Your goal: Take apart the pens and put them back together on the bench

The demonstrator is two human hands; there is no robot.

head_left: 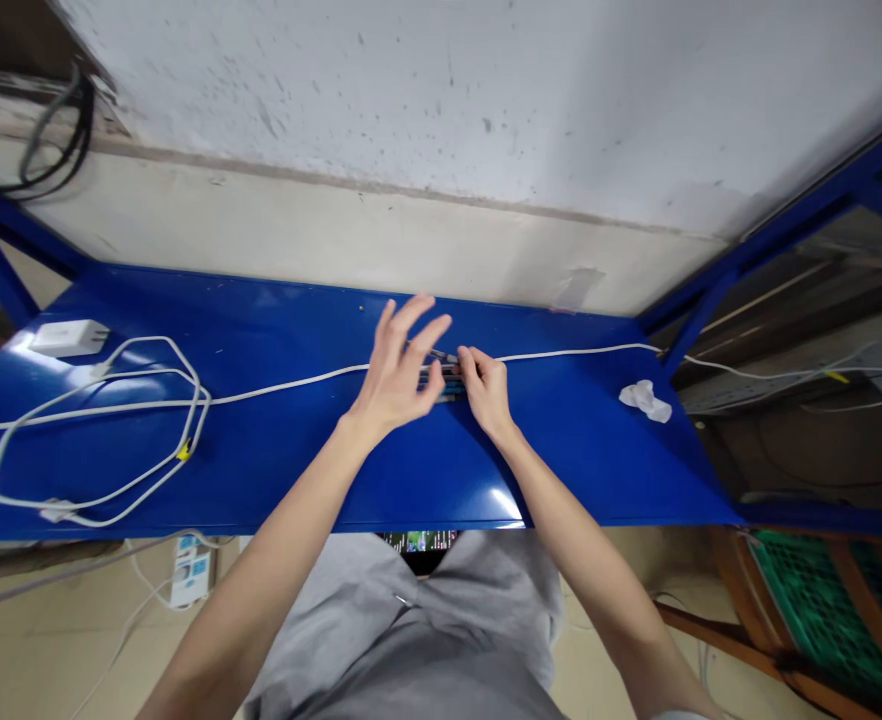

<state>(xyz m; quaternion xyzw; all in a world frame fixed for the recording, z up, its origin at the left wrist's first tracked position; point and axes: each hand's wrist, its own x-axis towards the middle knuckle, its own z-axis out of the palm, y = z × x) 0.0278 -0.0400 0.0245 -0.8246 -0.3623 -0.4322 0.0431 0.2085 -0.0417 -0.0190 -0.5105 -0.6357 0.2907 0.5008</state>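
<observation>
A small bundle of dark pens or markers (445, 380) lies in the middle of the blue metal shelf (291, 330). My left hand (400, 365) hovers over its left end with fingers spread, thumb near the bundle. My right hand (486, 388) has its fingers curled down onto the right end of the bundle, pinching it. A white cable (283, 385) runs across the shelf right behind both hands.
A white charger block (68, 337) sits at the shelf's left, with a looped white cable (111, 440) beside it. A crumpled white scrap (645, 400) lies at the right. Blue frame posts (718, 290) rise at the right; a power strip (188, 570) lies on the floor below.
</observation>
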